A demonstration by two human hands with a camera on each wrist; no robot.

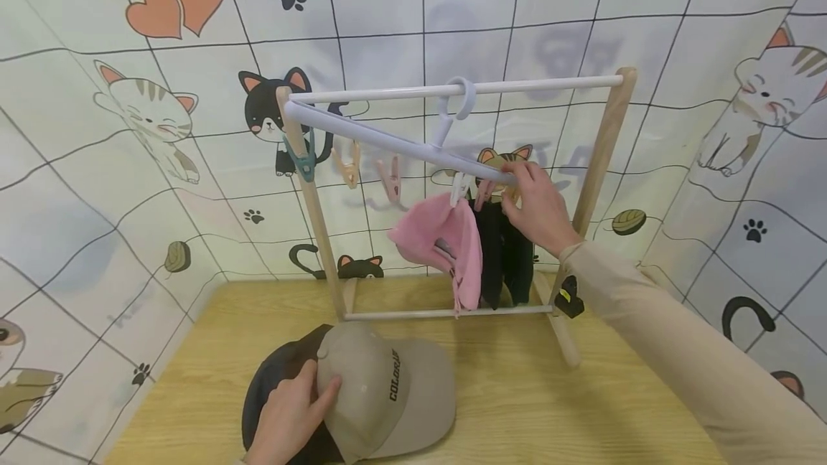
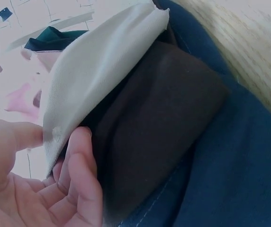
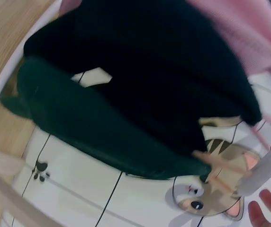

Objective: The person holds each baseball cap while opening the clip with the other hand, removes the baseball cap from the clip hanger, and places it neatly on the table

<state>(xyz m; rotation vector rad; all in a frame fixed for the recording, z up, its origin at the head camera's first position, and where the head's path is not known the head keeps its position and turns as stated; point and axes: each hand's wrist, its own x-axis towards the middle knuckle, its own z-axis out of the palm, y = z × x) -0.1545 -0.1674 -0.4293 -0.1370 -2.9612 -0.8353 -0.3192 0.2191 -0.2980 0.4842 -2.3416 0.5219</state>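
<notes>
Beige cap (image 1: 362, 386): matt woven cloth. Hanger (image 1: 400, 143): smooth plastic. Pink garment (image 1: 426, 232): textured cloth. Tabletop (image 1: 504, 393): grained wood.

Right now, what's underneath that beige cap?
Dark brown fabric and dark blue fabric show beneath the beige cap, sticking out along one side, probably other caps. The rest is covered, so their full shapes can't be seen.
</notes>
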